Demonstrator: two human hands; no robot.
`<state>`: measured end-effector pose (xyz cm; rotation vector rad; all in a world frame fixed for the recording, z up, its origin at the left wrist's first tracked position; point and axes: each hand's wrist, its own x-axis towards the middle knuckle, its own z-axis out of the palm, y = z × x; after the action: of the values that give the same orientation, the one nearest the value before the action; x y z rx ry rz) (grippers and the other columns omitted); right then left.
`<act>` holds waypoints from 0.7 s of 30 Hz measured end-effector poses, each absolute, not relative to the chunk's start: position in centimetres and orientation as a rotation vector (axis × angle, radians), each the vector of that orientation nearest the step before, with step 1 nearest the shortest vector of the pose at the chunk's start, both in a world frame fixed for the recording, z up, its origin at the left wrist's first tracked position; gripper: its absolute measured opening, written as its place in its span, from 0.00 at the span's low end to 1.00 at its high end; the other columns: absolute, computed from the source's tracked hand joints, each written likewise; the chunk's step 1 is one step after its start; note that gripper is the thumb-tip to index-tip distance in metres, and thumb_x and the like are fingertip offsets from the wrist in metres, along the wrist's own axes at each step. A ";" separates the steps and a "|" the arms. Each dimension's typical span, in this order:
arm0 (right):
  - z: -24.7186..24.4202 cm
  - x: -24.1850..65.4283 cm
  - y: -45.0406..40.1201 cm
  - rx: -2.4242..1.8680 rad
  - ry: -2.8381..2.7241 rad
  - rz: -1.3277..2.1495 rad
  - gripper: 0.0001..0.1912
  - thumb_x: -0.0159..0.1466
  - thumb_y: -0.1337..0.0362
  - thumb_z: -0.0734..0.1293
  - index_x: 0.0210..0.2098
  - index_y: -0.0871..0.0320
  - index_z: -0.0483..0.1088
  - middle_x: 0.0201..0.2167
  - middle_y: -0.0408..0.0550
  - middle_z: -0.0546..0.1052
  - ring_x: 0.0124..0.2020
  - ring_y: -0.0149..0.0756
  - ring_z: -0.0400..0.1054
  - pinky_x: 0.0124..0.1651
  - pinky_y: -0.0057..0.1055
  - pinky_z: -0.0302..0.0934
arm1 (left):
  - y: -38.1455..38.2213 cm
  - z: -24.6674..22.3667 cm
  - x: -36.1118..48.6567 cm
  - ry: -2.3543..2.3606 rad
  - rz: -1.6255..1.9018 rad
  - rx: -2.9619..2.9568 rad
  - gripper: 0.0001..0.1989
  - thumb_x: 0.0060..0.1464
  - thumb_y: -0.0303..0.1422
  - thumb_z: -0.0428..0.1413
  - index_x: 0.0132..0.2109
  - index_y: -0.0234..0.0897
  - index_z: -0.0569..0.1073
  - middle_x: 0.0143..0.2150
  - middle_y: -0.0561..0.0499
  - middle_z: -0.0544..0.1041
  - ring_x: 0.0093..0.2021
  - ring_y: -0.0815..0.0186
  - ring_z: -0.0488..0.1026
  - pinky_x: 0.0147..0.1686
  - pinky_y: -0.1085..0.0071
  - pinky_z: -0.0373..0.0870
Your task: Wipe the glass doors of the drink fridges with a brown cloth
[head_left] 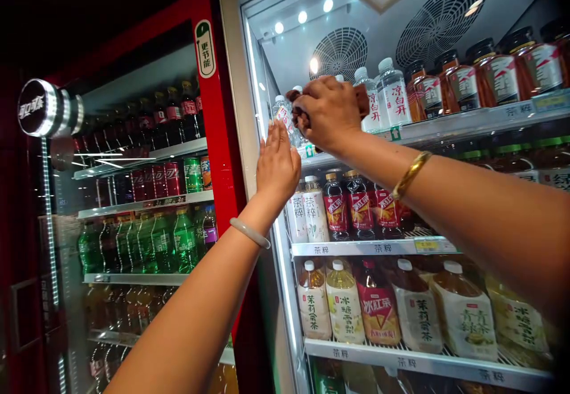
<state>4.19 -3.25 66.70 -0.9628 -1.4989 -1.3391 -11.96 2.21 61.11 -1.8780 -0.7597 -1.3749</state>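
Observation:
My right hand [327,109] is raised at the upper shelf of the lit fridge, its fingers wrapped round a dark brown cloth [361,101] that shows at both sides of the fist. Lower and to the left, my left hand [279,159] is held up flat with its fingers stretched, against or just in front of the fridge door's left edge; actual contact is unclear. Behind the hands stand clear water bottles [393,92] with red lettering. A pale bangle circles my left wrist and a gold one my right.
Shelves of tea bottles [342,302] fill the lit fridge below and right of my hands. A red-framed fridge [225,162] with cola, cans and green bottles stands at left. A round lit sign [36,108] juts out there.

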 end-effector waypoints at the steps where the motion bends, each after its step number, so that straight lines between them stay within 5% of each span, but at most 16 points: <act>1: 66.0 3.2 -3.0 -0.946 -1.541 -1.354 0.18 0.76 0.59 0.56 0.56 0.54 0.72 0.61 0.50 0.74 0.64 0.49 0.59 0.62 0.51 0.55 | 2.4 61.1 -12.3 -0.789 -1.407 -1.869 0.33 0.70 0.34 0.41 0.78 0.33 0.49 0.81 0.39 0.47 0.81 0.55 0.43 0.79 0.48 0.40; 4: 63.0 3.5 -2.7 -0.787 -1.777 -1.499 0.20 0.77 0.58 0.52 0.56 0.51 0.73 0.60 0.46 0.76 0.66 0.46 0.60 0.64 0.48 0.54 | 3.0 59.8 -14.0 -0.806 -1.405 -1.859 0.33 0.72 0.39 0.41 0.78 0.32 0.51 0.81 0.37 0.48 0.81 0.56 0.42 0.79 0.49 0.38; 8: 62.8 7.0 -3.5 -0.650 -1.967 -1.607 0.16 0.74 0.55 0.59 0.55 0.45 0.74 0.59 0.40 0.76 0.65 0.44 0.62 0.63 0.47 0.55 | 3.5 57.6 -16.2 -0.735 -1.336 -1.885 0.34 0.72 0.44 0.39 0.78 0.34 0.49 0.81 0.37 0.49 0.81 0.57 0.42 0.79 0.49 0.38; 12: 64.4 4.0 -3.2 -0.942 -1.637 -1.410 0.17 0.72 0.59 0.61 0.57 0.52 0.74 0.59 0.50 0.76 0.64 0.52 0.61 0.59 0.53 0.57 | 3.7 56.7 -17.2 -0.766 -1.367 -1.884 0.34 0.72 0.44 0.39 0.78 0.36 0.49 0.82 0.40 0.48 0.82 0.59 0.41 0.79 0.52 0.38; 21: 52.8 4.2 -3.0 -0.425 -2.133 -1.552 0.15 0.73 0.62 0.61 0.56 0.48 0.74 0.58 0.42 0.79 0.63 0.41 0.65 0.61 0.45 0.57 | 1.6 46.5 -19.0 -0.825 -1.099 -2.000 0.37 0.66 0.32 0.45 0.78 0.30 0.46 0.81 0.35 0.48 0.81 0.54 0.42 0.79 0.48 0.44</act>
<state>4.15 -3.02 52.77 -0.4247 -2.1328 -1.5521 -19.05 1.56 46.48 -1.9998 -0.8254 -1.0988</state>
